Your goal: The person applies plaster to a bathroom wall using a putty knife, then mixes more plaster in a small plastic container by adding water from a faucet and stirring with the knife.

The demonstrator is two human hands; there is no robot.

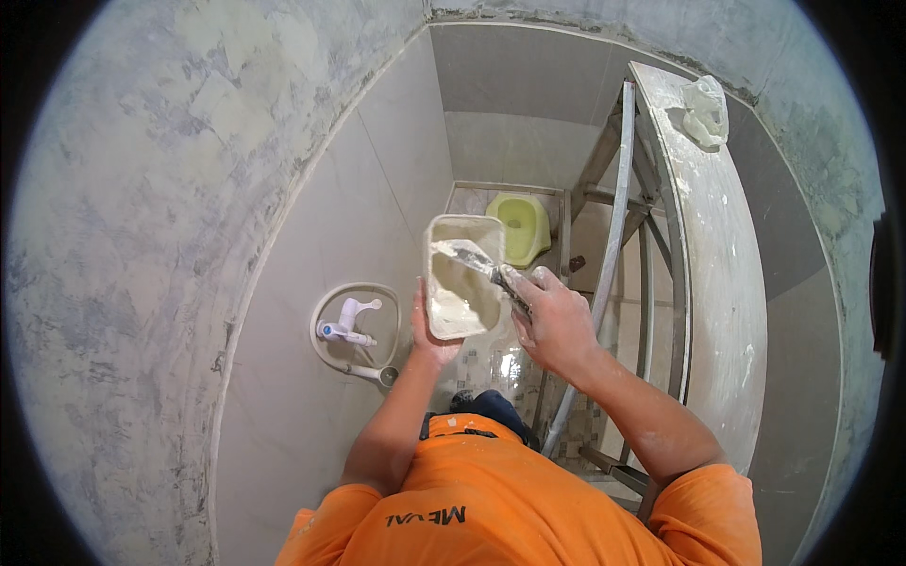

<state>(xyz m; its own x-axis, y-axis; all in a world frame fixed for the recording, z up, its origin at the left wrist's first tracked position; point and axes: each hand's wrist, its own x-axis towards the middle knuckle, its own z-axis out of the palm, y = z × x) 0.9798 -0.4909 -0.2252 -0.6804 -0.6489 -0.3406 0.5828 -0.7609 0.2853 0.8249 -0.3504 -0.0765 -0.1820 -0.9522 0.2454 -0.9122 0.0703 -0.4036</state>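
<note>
My left hand (pixel 434 340) supports a rectangular, off-white plastic tub (pixel 440 288) from beneath and along its left side, with the fingers partly hidden by it. White paste (pixel 454 311) lies in the near end of the tub and smears its inner walls. In my right hand (pixel 557 321) is a putty knife (pixel 483 264), gripped by its dark handle. Its blade, coated with white paste, lies over the tub's opening and points to the upper left. White residue marks the fingers of my right hand.
At right stands a metal scaffold (pixel 618 203) topped by a paste-spattered plank (pixel 722 255), with a crumpled plastic bag (pixel 705 111) on it. A white faucet (pixel 349 323) with a looped hose (pixel 326 288) juts from the left tiled wall. Beyond the tub sits a yellow-green squat toilet (pixel 538 231).
</note>
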